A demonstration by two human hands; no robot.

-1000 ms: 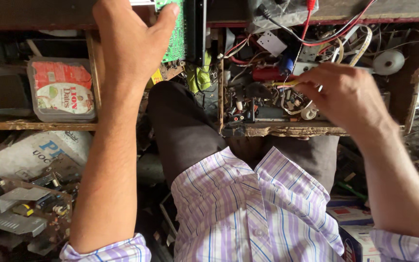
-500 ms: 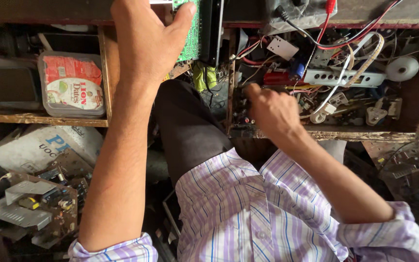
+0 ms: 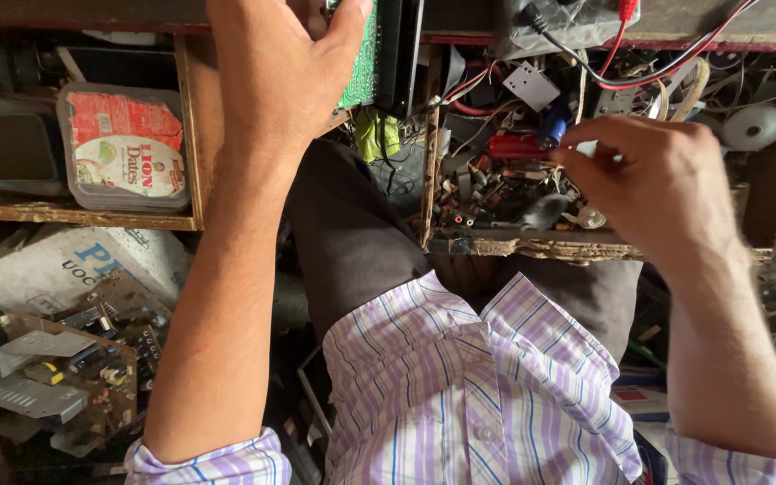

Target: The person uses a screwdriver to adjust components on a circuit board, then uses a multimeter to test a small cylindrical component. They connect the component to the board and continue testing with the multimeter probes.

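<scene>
Your left hand [image 3: 285,81] grips the green circuit board [image 3: 363,56] on edge, its long axis running near to far. Your right hand [image 3: 662,184] hovers over the parts tray [image 3: 532,241] — fingers [image 3: 586,162] pinched narrow just right of the red cylinder [image 3: 515,146], and whether they hold anything I cannot tell.

Green circuit board [image 3: 363,63] stands on edge (partly hidden) at the top.

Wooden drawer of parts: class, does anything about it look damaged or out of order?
Yes. The wooden drawer's front edge is frayed and crumbling, and wires and small components lie in a tangled heap inside, beneath the right hand.
</scene>
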